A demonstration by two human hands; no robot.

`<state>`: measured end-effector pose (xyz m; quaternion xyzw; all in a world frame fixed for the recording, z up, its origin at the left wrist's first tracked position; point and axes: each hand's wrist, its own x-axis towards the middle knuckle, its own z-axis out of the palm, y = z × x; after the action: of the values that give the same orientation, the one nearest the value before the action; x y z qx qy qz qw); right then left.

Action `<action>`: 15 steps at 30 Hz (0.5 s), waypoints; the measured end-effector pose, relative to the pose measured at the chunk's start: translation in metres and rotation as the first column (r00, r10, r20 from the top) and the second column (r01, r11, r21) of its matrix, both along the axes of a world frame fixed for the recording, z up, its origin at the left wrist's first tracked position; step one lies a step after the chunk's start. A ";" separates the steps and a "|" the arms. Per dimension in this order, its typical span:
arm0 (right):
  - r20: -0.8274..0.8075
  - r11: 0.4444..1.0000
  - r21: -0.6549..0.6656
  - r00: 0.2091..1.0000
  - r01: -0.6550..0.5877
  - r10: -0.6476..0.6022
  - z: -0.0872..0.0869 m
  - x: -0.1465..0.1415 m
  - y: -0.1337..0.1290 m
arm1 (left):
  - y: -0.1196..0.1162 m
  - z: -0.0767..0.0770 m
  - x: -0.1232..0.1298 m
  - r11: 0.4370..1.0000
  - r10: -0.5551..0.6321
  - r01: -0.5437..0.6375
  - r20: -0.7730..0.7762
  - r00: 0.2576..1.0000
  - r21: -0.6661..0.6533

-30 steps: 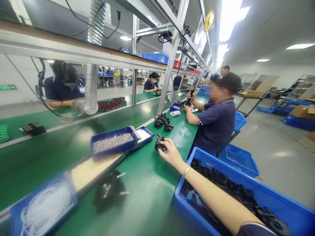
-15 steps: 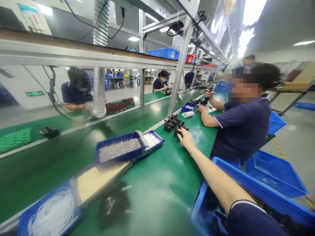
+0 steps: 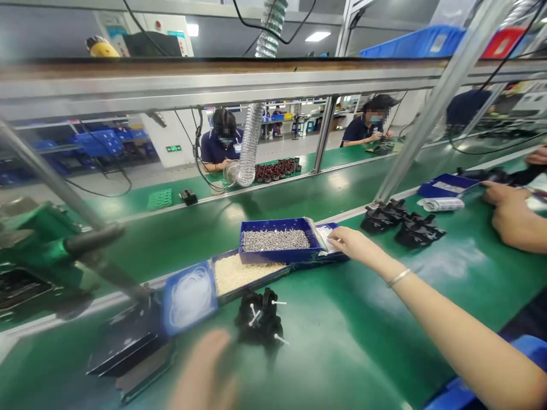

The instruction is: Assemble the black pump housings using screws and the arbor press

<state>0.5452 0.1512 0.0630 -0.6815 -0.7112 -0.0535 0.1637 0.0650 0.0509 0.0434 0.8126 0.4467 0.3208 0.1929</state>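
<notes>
My right hand (image 3: 342, 240) reaches into the small blue bin of white parts (image 3: 327, 232), its fingertips bent down among them; what they hold, if anything, is too small to tell. Low in the view, my left hand (image 3: 207, 370) is smeared by motion. Just right of it, a black assembly (image 3: 260, 319) with several white pins sticking out lies on the green table (image 3: 333, 353). Beside my right hand stands a blue tray of metal screws (image 3: 276, 240). Two clusters of black parts (image 3: 421, 229) sit farther right.
A bin of cream pieces (image 3: 243, 273) and a blue tray of clear rings (image 3: 192, 296) line the left side. A green machine (image 3: 47, 256) stands far left. A metal post (image 3: 440, 102) rises at the right, near a co-worker's hand (image 3: 513, 216). A blue crate is at the lower right.
The view has swung left. My right hand has moved from the black clusters to the white parts bin. My left hand has come into view.
</notes>
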 end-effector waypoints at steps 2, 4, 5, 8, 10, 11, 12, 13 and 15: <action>0.013 0.993 -0.116 1.000 0.008 -0.006 0.000 -0.009 0.025 | 0.030 0.016 0.007 0.999 0.032 -0.030 -0.058 0.998 0.036; 0.034 0.980 -0.193 0.998 0.049 -0.043 0.000 -0.014 0.044 | 0.066 0.032 0.020 0.996 0.055 -0.035 -0.256 0.965 0.082; 0.046 0.973 -0.219 0.997 0.067 -0.059 -0.001 -0.016 0.050 | 0.084 0.038 0.028 0.997 0.049 -0.018 -0.430 0.901 0.075; 0.070 0.965 -0.245 0.995 0.090 -0.074 -0.002 -0.021 0.054 | 0.133 0.044 0.051 0.999 0.037 -0.012 -0.552 0.833 0.048; 0.070 0.968 -0.237 0.995 0.081 -0.067 -0.003 -0.021 0.049 | 0.155 0.040 0.061 1.000 0.019 -0.008 -0.593 0.805 0.022; 0.064 0.970 -0.231 0.996 0.072 -0.058 -0.003 -0.021 0.046 | 0.162 0.036 0.064 1.000 0.010 -0.005 -0.611 0.792 0.010; 0.053 0.973 -0.225 0.998 0.058 -0.047 -0.004 -0.020 0.043 | 0.166 0.032 0.067 1.000 0.002 -0.002 -0.624 0.781 0.001; 0.038 0.975 -0.218 0.999 0.040 -0.032 -0.003 -0.019 0.041 | 0.168 0.029 0.068 1.000 -0.003 0.000 -0.633 0.774 -0.005; 0.001 0.981 -0.193 1.000 0.001 0.000 -0.002 -0.017 0.038 | 0.168 0.026 0.068 1.000 -0.012 0.008 -0.639 0.769 -0.009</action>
<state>0.5277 0.1887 0.0605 -0.6944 -0.7130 0.0155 0.0964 0.1331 0.2185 0.0698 0.8752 0.4820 0.0236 0.0336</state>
